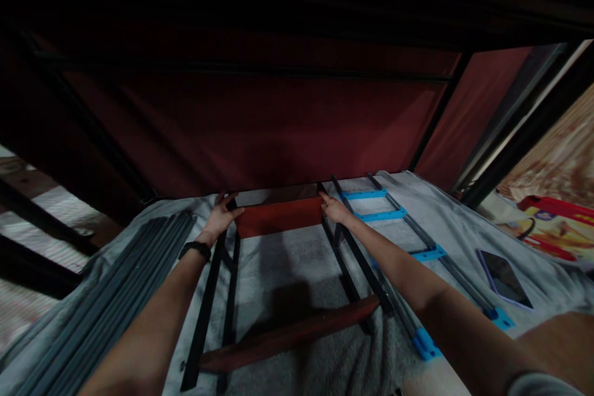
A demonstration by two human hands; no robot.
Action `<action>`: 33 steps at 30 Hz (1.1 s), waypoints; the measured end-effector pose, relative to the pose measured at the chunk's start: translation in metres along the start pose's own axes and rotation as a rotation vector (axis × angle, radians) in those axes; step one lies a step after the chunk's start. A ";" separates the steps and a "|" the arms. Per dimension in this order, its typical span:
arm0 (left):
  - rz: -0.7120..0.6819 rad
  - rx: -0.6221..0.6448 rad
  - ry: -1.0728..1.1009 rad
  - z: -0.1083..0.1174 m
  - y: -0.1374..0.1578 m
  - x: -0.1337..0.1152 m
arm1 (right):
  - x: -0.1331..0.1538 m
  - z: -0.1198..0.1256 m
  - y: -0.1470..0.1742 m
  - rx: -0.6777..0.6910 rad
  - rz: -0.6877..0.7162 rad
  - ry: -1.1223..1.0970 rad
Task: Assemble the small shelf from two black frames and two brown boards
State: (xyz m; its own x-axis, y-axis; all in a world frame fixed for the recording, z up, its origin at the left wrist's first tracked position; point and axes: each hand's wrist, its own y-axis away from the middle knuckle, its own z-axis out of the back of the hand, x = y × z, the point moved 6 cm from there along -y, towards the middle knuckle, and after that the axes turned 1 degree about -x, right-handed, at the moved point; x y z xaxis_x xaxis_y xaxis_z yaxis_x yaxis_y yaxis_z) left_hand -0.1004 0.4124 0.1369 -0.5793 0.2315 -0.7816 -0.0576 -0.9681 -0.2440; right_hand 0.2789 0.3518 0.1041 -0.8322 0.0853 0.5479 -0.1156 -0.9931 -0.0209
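A reddish-brown board (278, 218) spans two black metal side frames (204, 322) lying on grey cloth. My left hand (219, 220) grips the board's left end where it meets the frame, thumb over the face and fingers behind the top corner. At the opposite end, my right hand (333, 206) has its fingers closed around the corner of board and frame; part of its grip is hidden. Closer to me, a second reddish-brown wooden bar (292, 335) crosses between the frames at a slant.
Several dark grey tubes (109, 297) lie at the left. Right of the frames is a rack of grey tubes with blue plastic connectors (429, 253). A phone (505, 278) rests beside it, near a red-and-yellow package (561, 229). A black-framed dark red panel (278, 130) stands behind.
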 end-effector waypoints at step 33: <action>0.362 0.049 0.766 -0.022 0.033 0.043 | -0.007 -0.005 -0.004 -0.003 -0.020 0.302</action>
State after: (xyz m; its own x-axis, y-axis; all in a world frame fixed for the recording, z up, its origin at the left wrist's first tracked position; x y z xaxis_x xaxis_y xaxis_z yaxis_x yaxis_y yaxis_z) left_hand -0.1093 0.3927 0.0821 0.1409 -0.1091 -0.9840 -0.0199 -0.9940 0.1074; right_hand 0.2827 0.3557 0.0964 -0.9533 0.1257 0.2745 -0.1351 -0.9907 -0.0152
